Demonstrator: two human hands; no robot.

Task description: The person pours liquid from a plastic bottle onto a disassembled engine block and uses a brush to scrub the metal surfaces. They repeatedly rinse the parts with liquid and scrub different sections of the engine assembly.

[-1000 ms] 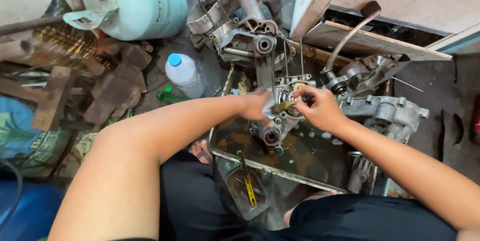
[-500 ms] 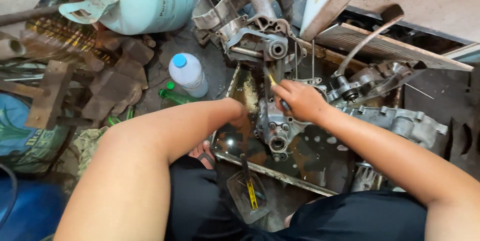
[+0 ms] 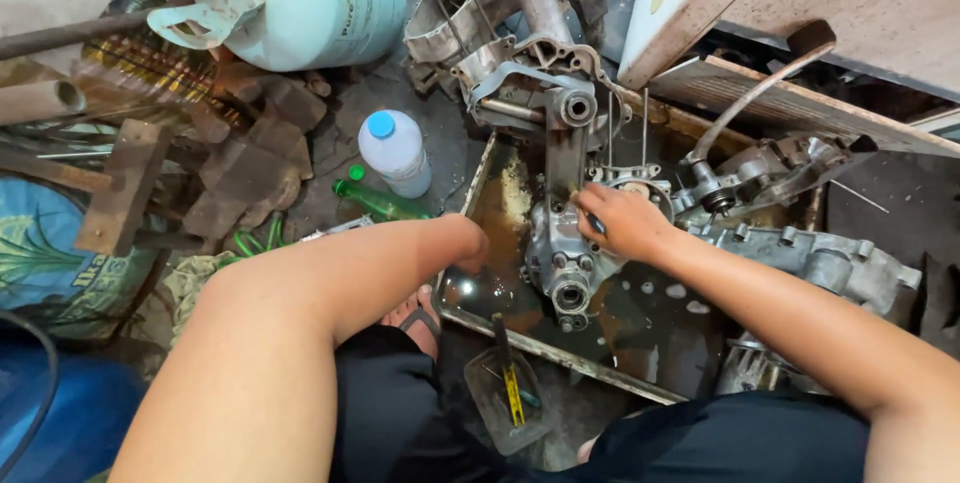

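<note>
The engine casing (image 3: pixel 562 265) lies in the oily metal tray (image 3: pixel 478 205). The right hand (image 3: pixel 622 221) rests on the casing's upper right side, fingers curled over a small dark tool, grasping it. The left hand (image 3: pixel 468 245) reaches toward the casing's left edge, mostly hidden; its grip cannot be told. A white plastic bottle (image 3: pixel 395 151) stands left of the tray.

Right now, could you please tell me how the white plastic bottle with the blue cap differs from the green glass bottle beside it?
The white plastic bottle with the blue cap stands upright, while the green glass bottle lies on its side. The white one looks broad and opaque; the green one looks slim and see-through. The white bottle shows whole; the green one is partly hidden behind the left forearm. Both rest on the dirty floor, left of the oily metal tray.
</note>
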